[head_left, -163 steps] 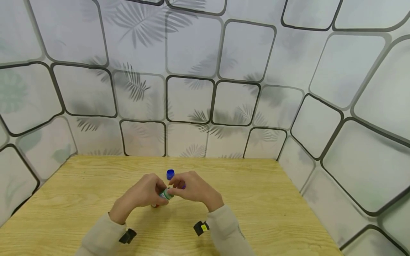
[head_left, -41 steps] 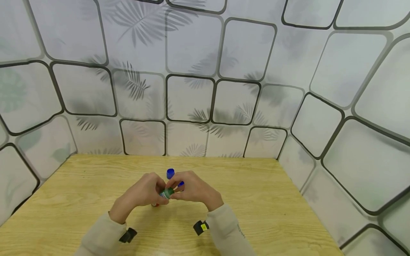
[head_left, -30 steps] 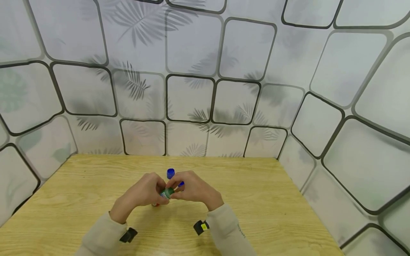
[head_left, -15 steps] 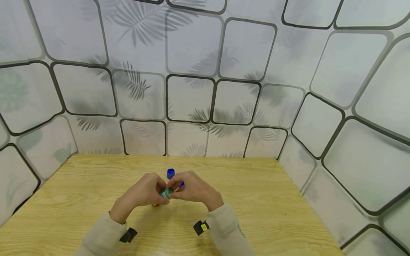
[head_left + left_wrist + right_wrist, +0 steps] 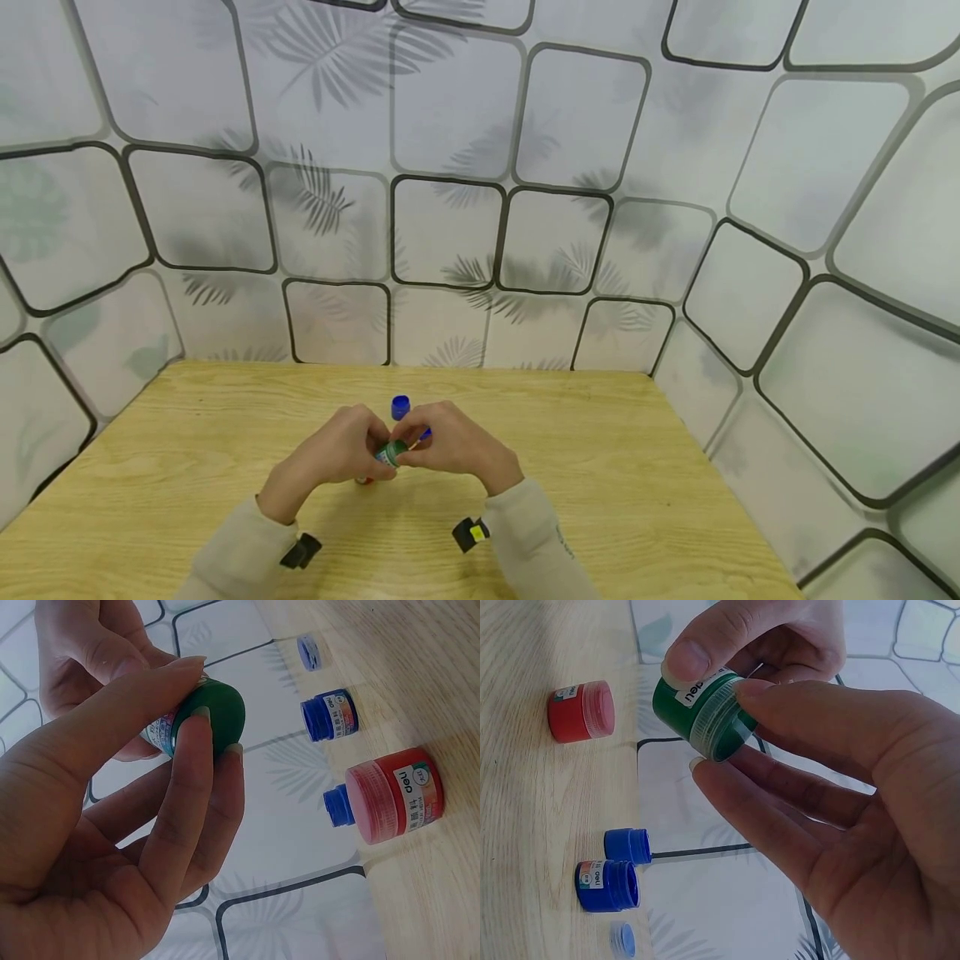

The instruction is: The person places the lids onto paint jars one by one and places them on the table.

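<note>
Green jar [image 5: 676, 712] hangs above the table [image 5: 637, 500], between both hands: the left hand [image 5: 347, 450] grips its base [image 5: 227, 709], probably to steady it, while the right hand [image 5: 453, 446] pinches its clear lid [image 5: 718, 724], likely for turning.

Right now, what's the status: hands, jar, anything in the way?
Left hand gripping green jar; right hand pinching its clear lid. Lid not off yet. Red jar and two blue jars on table, nothing seen blocking.
</note>
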The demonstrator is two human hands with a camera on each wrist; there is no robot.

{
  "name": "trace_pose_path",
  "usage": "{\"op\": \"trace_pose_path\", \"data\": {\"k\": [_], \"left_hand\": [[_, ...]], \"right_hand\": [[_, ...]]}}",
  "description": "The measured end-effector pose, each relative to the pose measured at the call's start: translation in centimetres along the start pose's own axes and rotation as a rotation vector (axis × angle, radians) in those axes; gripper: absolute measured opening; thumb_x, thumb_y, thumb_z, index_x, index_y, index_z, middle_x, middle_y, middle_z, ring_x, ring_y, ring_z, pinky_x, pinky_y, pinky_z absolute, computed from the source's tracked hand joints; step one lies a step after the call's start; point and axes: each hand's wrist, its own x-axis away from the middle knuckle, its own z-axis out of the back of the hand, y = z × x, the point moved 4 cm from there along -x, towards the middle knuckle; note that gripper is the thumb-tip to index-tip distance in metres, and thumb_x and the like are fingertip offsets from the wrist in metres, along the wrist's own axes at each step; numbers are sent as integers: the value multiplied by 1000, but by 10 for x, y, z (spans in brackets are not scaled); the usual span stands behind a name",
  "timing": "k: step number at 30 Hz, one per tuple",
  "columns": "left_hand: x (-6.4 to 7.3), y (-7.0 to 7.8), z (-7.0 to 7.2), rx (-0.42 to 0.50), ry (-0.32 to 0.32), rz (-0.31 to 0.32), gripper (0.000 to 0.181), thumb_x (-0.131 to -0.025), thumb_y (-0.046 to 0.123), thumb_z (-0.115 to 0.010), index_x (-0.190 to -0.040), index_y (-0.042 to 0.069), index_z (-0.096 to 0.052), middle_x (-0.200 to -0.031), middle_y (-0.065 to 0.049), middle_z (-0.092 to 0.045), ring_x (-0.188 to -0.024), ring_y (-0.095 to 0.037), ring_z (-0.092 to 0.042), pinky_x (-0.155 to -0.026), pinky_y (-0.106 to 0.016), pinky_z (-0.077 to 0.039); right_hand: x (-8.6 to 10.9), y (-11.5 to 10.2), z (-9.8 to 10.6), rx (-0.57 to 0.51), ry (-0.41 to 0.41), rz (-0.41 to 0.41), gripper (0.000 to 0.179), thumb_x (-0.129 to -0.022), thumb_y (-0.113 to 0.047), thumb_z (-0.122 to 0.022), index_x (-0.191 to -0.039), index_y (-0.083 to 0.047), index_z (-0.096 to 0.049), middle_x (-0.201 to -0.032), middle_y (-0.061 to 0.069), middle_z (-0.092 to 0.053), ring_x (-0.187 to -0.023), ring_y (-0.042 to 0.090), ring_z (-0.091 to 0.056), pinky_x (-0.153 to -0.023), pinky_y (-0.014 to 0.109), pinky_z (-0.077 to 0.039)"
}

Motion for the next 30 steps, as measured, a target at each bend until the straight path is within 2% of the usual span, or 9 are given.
{"op": "trace_pose_path", "data": {"k": [21,30], "left_hand": [[-1,0,-1,-5,-2,25,9,-78,5,-87,-80,8,-78,-70,1,-73,-58,-9,-64,-54,-24,-53],[1,0,0,-20,9,29,10,-78,6,-87,-83,5,-79,-72,-1,-74,-59,-8,-65,-55,-24,-54]], "right_hand": [[0,0,-1,16,0,-1,18,-93,-8,-76,-111,-7,-76,-109,8,-76,-92,3,-70,-79,14,-56],[1,-2,1,-4,13,-19,29,-91,-9,-79,-119,-6,-73,-114,8,-74,-101,12,-71,-87,27,-61]]}}
